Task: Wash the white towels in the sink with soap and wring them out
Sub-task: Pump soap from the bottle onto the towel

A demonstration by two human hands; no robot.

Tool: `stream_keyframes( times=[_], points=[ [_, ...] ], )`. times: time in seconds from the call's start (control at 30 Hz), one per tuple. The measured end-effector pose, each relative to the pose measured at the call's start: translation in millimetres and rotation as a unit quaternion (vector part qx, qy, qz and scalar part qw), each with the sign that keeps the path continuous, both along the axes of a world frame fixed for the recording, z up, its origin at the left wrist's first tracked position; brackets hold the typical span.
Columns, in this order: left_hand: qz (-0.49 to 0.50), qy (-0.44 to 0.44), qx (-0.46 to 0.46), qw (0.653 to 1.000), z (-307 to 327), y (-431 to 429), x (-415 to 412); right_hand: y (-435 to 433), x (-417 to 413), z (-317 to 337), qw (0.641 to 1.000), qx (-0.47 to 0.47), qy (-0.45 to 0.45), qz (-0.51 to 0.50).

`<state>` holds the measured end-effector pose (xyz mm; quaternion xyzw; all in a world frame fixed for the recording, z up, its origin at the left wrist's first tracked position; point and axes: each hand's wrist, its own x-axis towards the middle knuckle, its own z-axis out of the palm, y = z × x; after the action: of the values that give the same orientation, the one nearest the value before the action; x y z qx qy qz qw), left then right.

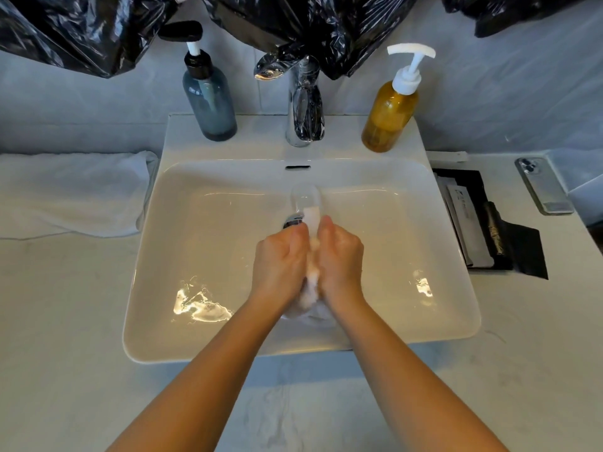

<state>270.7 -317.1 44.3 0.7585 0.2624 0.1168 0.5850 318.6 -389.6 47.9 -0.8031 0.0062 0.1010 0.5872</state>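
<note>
Across a pale marbled bench (65, 321), under a grey wall hung with black plastic sheeting (326, 27), sits a white rectangular sink (182, 347) with water glinting on its floor. On the bench to the left lies a folded white towel (71, 194). To the right are a black tray (522, 256) of sachets and a phone (543, 185). A blue pump bottle (210, 99) and an amber pump bottle (390, 115) flank the chrome faucet (293, 125) on the sink's back ledge.

Over the basin the left hand (280, 259) and right hand (341, 256) press together, each grip curled tight round a sudsy white towel (312, 216) bunched into a roll between the palms. Its long axis runs away from the person toward the faucet. The far end pokes out past the fingertips above the drain (292, 220), and the near end hangs foamy below the wrists.
</note>
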Motion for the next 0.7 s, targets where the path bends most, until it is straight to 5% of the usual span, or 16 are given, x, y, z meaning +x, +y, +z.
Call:
stream_keyframes(
  times=[0.13, 0.3, 0.47, 0.7],
  points=[
    [-0.004, 0.036, 0.058, 0.998, 1, -9, 3, -9, 2, -6, 0.997, 0.024, 0.075, 0.017],
    [0.021, 0.106, 0.01, 0.994, -14, 9, 22, -14, -27, 0, 0.996, 0.008, 0.056, 0.064],
    [-0.019, 0.075, 0.047, 0.996, 0, -19, -1, -13, 10, -9, 0.985, -0.014, 0.168, 0.019],
    [-0.026, 0.148, 0.008, 0.989, -10, 2, 30, -19, -15, -8, 0.996, 0.01, 0.077, 0.033]
  ],
)
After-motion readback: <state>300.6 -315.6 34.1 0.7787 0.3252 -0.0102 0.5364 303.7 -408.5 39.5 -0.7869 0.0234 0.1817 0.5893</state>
